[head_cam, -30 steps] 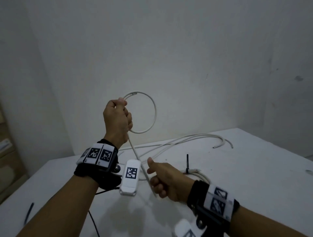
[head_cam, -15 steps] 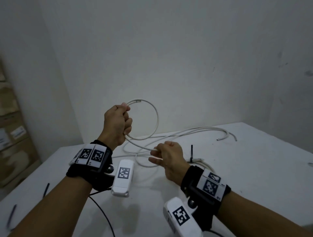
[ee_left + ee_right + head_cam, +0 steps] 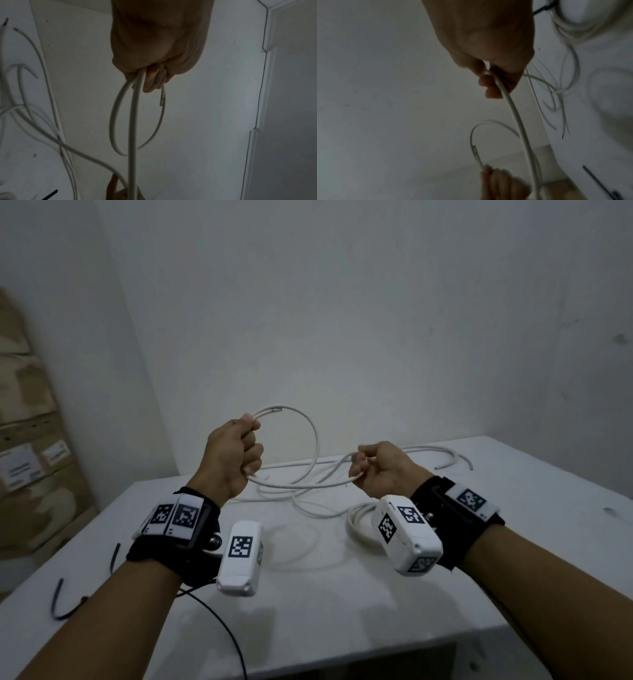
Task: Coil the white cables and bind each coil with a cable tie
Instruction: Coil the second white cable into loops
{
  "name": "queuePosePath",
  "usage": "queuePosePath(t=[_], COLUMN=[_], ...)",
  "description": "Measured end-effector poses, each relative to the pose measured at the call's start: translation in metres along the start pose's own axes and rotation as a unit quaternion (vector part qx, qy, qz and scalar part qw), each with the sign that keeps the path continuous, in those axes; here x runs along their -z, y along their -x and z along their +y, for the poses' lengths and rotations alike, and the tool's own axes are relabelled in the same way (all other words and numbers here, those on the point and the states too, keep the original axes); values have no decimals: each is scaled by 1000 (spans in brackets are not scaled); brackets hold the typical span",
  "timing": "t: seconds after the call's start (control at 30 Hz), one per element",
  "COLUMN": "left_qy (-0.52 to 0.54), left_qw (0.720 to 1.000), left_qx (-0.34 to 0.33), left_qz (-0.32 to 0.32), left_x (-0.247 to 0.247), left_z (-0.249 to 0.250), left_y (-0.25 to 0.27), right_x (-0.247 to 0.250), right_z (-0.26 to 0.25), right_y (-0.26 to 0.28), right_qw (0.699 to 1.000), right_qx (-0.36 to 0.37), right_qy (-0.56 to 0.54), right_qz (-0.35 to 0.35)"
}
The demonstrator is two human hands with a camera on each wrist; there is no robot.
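My left hand (image 3: 239, 453) is raised above the white table (image 3: 342, 594) and grips a white cable (image 3: 313, 440) that forms one loop, its cut end sticking out past the thumb. In the left wrist view the left hand (image 3: 154, 75) closes round the loop's strands (image 3: 132, 121). My right hand (image 3: 373, 470) pinches the same cable a short way along, to the right, and the stretch between the hands sags. The right wrist view shows the right fingertips (image 3: 489, 86) on the cable (image 3: 517, 117). A coiled white cable (image 3: 356, 525) lies on the table under my right wrist.
More loose white cable (image 3: 442, 453) trails across the table toward the far right edge. Black cable ties (image 3: 61, 601) lie near the table's left edge. Cardboard boxes (image 3: 30, 453) stand at the left against the wall. A thin black wire (image 3: 219, 628) hangs from my left wrist.
My right hand rose from low near the table and moved right, drawing the cable out from the left hand. The left hand kept its loop and stayed raised.
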State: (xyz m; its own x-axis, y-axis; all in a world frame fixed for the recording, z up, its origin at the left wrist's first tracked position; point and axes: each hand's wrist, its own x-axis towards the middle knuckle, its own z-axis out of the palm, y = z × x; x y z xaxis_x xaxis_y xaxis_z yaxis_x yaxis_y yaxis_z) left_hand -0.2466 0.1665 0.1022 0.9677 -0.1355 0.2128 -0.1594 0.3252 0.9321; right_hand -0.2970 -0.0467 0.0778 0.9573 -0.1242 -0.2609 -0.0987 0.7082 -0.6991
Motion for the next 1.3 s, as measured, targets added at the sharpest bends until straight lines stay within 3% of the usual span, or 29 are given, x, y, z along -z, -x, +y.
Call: queuePosePath(t=[0.13,0.3,0.43,0.63,0.7,0.8,0.83,0.93,1.03,1.17,1.23,1.3], left_qy=[-13,-30,-52,-82,-100,-106,-94,-36,-29,-64,-79,-93], left_qw=[999,999,999,995,992,990,992,997,997,993,990,988], left_qx=[15,1,-15,20,29,25,27,29,27,29,33,31], left_qz=[-38,-22,-2,-49,-71,-88,-82,-69,-71,-97,-111,-121], left_x=[-7,-20,-19,-11,-15,-27,-29,-31,-32,-42,-46,-49], left_z=[-7,-5,1,-8,-15,-25,-27,-24,-20,-20,-20,-20], left_y=[14,12,-3,-19,-19,-23,-25,-34,-37,-33,-30,-27], right_x=[4,-34,-62,-38,-37,-45,-47,-37,-21,-10,-5,-1], right_z=[1,-45,-74,-72,-71,-73,-73,-72,-60,-48,-44,-41], right_y=[-1,-2,-7,-20,-18,-11,-9,-5,-6,-11,-16,-19], right_qw=[984,981,970,951,915,814,793,765,735,653,651,688], right_qx=[52,91,129,101,133,208,217,255,311,413,442,437], right_qy=[170,142,166,251,340,506,532,562,590,632,615,576], right_qz=[-2,-97,-125,-152,-172,-196,-201,-183,-122,-56,-49,-61])
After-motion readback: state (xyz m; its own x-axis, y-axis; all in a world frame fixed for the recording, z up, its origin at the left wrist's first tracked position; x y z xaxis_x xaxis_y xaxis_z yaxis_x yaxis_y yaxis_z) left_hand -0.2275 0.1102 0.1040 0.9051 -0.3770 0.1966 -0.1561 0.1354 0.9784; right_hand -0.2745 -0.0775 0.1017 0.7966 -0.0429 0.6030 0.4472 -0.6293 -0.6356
